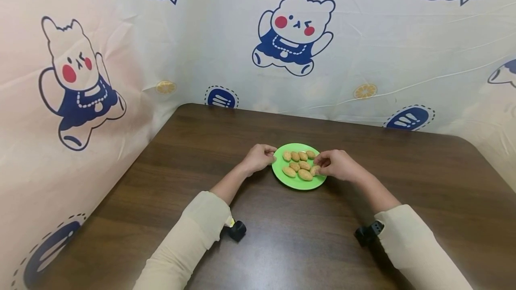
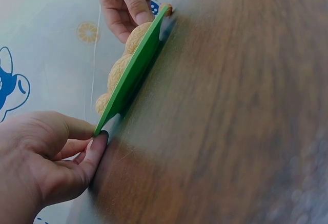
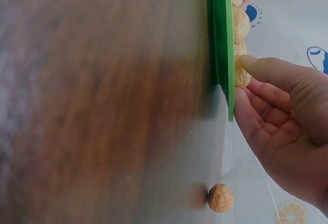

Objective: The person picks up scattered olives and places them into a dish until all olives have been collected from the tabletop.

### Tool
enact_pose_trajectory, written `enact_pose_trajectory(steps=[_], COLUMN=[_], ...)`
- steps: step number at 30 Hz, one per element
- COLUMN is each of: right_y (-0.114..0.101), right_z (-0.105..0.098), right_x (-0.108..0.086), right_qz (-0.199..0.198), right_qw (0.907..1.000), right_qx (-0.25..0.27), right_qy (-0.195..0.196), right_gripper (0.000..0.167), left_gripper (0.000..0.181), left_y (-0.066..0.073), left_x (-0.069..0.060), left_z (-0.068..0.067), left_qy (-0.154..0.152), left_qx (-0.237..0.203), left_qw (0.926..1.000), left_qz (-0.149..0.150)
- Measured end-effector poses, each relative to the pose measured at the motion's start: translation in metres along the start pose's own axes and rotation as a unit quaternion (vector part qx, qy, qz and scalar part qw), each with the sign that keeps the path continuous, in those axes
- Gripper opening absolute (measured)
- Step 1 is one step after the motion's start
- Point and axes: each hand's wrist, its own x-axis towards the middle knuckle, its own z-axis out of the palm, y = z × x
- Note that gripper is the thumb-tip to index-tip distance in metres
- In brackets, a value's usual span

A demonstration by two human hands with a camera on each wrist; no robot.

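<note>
A round green plate (image 1: 299, 185) lies on the table and bears several tan, oval, wrinkled walnuts (image 1: 305, 175). My left hand (image 1: 258, 159) pinches the plate's left rim, thumb below and fingers above, as the left wrist view shows. At the right side of the plate, my right hand (image 1: 338, 164) holds a walnut (image 3: 242, 73) between thumb and fingers, low against the plate's surface. Its fingers partly cover that walnut in the head view. Another browner walnut (image 3: 221, 198) sits on the table off the plate, seen in the right wrist view; the head view hides it.
The dark brown wooden table (image 1: 282, 245) spreads around the plate. Behind and to the left hangs a pale cloth (image 1: 225, 35) printed with cartoon figures and orange slices. Black wrist cameras (image 1: 237, 231) are strapped at both cuffs, close above the tabletop.
</note>
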Motion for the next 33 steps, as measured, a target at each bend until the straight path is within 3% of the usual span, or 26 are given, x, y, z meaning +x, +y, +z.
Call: enact_pose_trajectory(steps=[10, 24, 33], right_y=[0.003, 0.015, 0.023], right_z=[-0.007, -0.021, -0.034], right_x=[-0.006, -0.021, -0.032], right_qz=[0.025, 0.046, 0.057], right_qw=[0.9996, 0.9985, 0.9955], right_qx=[0.012, 0.009, 0.038], right_qy=[-0.005, 0.028, 0.065], right_gripper=[0.028, 0.028, 0.031], left_gripper=[0.038, 0.038, 0.038], left_y=[-0.002, -0.002, -0.002], left_x=[0.002, 0.002, 0.002], left_z=[0.0, 0.001, 0.0], left_qy=[0.001, -0.001, 0.0], left_qx=[0.004, 0.0, 0.001], left_qw=[1.0, 1.0, 1.0], left_qz=[0.007, -0.001, -0.002])
